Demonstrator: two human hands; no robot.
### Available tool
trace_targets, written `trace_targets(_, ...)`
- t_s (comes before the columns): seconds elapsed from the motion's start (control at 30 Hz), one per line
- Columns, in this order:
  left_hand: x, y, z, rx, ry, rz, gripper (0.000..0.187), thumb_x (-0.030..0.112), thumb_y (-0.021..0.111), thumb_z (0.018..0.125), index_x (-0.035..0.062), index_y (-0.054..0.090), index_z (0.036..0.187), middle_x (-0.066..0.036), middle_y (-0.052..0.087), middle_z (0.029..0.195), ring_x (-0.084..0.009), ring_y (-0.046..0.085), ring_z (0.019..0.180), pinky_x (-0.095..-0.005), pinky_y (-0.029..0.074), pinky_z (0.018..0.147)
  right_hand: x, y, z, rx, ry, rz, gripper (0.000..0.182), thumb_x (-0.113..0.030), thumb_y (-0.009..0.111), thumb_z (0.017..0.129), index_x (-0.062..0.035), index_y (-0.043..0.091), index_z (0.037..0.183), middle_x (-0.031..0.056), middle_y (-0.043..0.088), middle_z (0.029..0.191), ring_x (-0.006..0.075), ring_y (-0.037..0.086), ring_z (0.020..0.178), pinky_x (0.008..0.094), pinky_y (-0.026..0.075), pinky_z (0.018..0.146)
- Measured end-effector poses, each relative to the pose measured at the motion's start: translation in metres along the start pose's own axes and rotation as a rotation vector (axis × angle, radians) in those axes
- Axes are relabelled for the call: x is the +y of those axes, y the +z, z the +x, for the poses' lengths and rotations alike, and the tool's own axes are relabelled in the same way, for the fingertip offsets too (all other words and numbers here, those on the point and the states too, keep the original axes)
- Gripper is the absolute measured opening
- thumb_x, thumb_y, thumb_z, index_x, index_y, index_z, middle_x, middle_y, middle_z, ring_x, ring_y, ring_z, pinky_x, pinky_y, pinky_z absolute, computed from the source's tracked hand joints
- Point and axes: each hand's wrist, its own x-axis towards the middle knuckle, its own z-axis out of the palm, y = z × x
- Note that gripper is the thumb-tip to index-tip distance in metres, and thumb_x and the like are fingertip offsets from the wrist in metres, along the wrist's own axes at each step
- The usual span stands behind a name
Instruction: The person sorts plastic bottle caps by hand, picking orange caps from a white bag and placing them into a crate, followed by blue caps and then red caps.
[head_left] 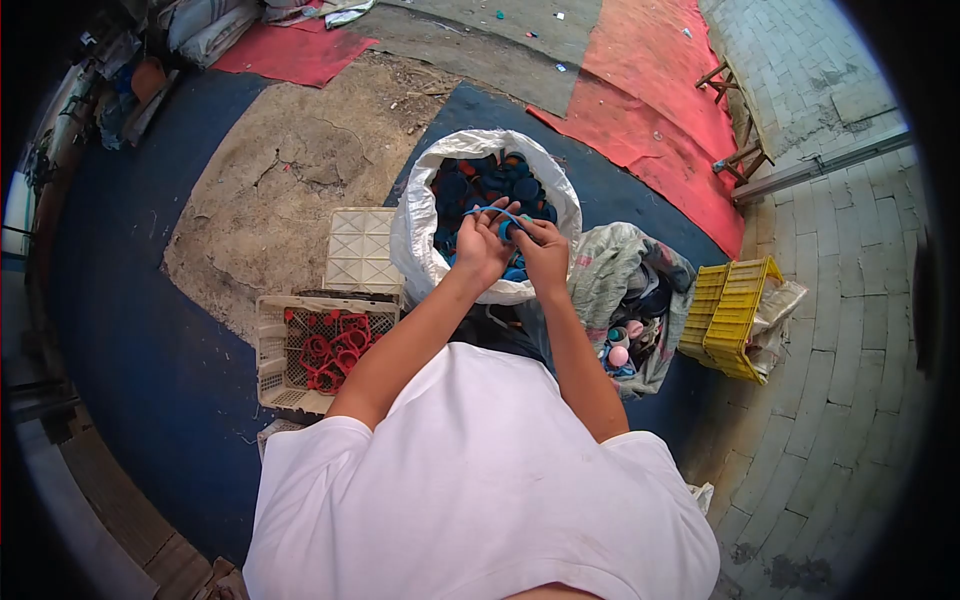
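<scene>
Both hands are held close together over a white woven sack (410, 240) filled with dark blue round pieces (455, 190), some with orange parts. A thin light blue strap (478, 210) runs between the fingers of my left hand (483, 247) and my right hand (543, 250). My left palm faces up with its fingers curled at the strap. The fingers of my right hand pinch the strap near a small blue ring-like piece (506, 230). How that piece joins the strap is too small to tell.
A pale crate (268, 350) of red ring-shaped parts (335, 350) is at the left, beside a cream crate (358, 250). To the right are a greyish sack (600, 262) of mixed items and yellow crates (722, 315). A wooden stool (742, 160) lies farther back.
</scene>
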Motion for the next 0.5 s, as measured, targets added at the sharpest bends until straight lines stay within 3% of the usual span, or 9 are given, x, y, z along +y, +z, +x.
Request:
trace_targets(0.17,-0.003,0.001,0.002,-0.001,0.019,-0.089,0.046,0.036,0.03,0.108,0.0048,0.059,0.126,-0.013,0.066,0.126,-0.0246,0.063,0.11,-0.039,0.049,0.094,0.006,0.003,0.004,0.014,-0.018,-0.051,0.026,-0.015,0.079,0.086,-0.0088,0.079,0.111,0.0065,0.066,0.101,0.0157,0.065,0.091,0.0275,0.05,0.073)
trace_targets(0.37,-0.004,-0.02,0.011,0.021,0.02,-0.119,0.038,0.032,0.035,0.108,0.0062,0.061,0.12,-0.012,0.066,0.124,-0.0248,0.063,0.111,-0.0418,0.05,0.093,-0.004,-0.003,0.009,-0.012,0.256,0.34,0.025,-0.014,0.075,0.093,-0.0029,0.076,0.115,0.0061,0.072,0.106,0.0136,0.067,0.095,0.0298,0.058,0.082)
trace_targets(0.5,-0.002,-0.018,0.01,0.032,0.045,-0.121,0.036,0.032,0.038,0.107,0.0069,0.061,0.121,-0.009,0.065,0.125,-0.0244,0.063,0.111,-0.0433,0.049,0.094,0.0,-0.006,0.014,-0.068,0.315,0.477,0.026,-0.014,0.073,0.094,-0.0031,0.075,0.117,0.0063,0.074,0.108,0.0144,0.069,0.095,0.0321,0.059,0.085)
